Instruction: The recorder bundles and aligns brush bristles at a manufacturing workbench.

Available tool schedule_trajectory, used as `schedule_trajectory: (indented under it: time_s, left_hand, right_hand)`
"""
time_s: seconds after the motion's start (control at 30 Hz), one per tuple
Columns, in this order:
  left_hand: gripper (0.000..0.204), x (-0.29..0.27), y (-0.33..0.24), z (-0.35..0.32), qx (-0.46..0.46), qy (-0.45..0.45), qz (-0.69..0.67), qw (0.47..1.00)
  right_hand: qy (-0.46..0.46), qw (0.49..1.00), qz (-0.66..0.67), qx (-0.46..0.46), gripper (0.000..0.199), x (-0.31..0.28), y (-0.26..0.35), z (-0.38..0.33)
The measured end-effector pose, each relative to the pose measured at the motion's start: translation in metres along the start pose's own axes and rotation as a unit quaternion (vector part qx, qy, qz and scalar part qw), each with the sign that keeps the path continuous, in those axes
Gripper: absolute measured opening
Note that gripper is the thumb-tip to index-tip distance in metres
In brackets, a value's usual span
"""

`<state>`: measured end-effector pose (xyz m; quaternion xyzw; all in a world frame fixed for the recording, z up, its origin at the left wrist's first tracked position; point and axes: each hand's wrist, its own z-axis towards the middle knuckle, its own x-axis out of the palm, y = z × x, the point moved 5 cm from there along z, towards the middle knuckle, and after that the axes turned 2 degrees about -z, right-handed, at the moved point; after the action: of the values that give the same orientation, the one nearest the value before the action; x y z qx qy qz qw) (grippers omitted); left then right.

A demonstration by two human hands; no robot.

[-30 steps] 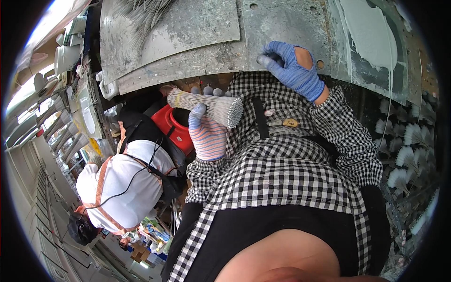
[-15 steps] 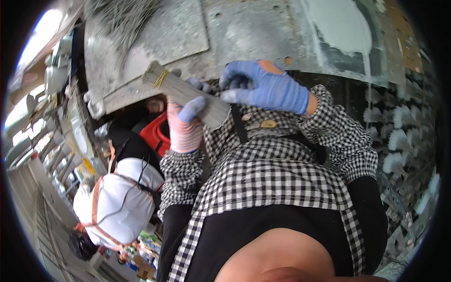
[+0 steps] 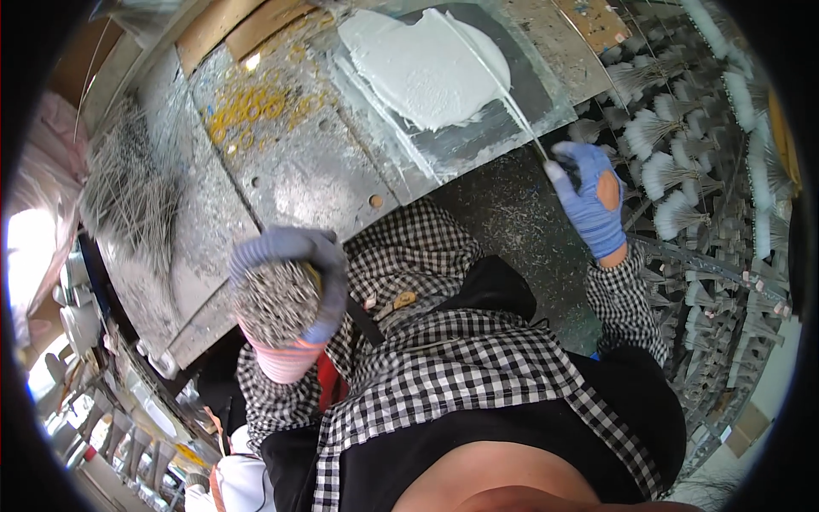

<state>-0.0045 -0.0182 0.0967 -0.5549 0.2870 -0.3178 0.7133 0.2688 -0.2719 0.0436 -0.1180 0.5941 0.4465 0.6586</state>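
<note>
My left hand (image 3: 328,256), in a striped blue and pink work glove, is closed around a bundle of thin grey strands (image 3: 277,303). The packed cut ends of the strands face up toward me. Out to the right, my right hand (image 3: 590,200), in a blue glove with a hole at its back, pinches the near end of a thin stick (image 3: 527,128). White coating covers much of that stick, which reaches across a thick pool of white paste (image 3: 401,72). The paste is spread on a glass-like sheet (image 3: 461,154) on the worktable.
Small yellow rings (image 3: 247,107) lie scattered on the metal worktable (image 3: 299,183). A heap of loose grey strands (image 3: 128,192) rests at its left. Racks of white-tipped bundles (image 3: 674,171) stand close on the right. A person in white (image 3: 243,486) is at the lower left.
My right hand has left the bundle, moved right and taken hold of the stick. My left hand has turned the bundle so its ends face up. My view has shifted toward the right.
</note>
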Motion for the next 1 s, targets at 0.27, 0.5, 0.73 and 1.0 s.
schedule_trajectory:
  time_s: [0.27,0.5,0.73,1.0]
  left_hand:
    - [0.047,0.043,0.017,0.001,-0.009,0.072,-0.057,0.996]
    - [0.04,0.053,0.024,-0.01,-0.111,0.048,-0.184,0.975]
    - [0.046,0.05,0.02,-0.012,-0.062,0.067,-0.138,0.986]
    - [0.044,0.039,0.02,-0.006,-0.007,0.077,-0.149,0.986]
  right_hand:
    - [0.148,0.885,0.286,0.336,0.03,0.057,-0.078,-0.087]
    - [0.099,0.956,0.17,0.218,0.029,0.05,-0.064,-0.067]
    - [0.023,0.976,0.109,0.187,0.026,0.028,-0.054,-0.072]
    - [0.015,0.972,0.1,0.211,0.026,0.041,-0.062,-0.088]
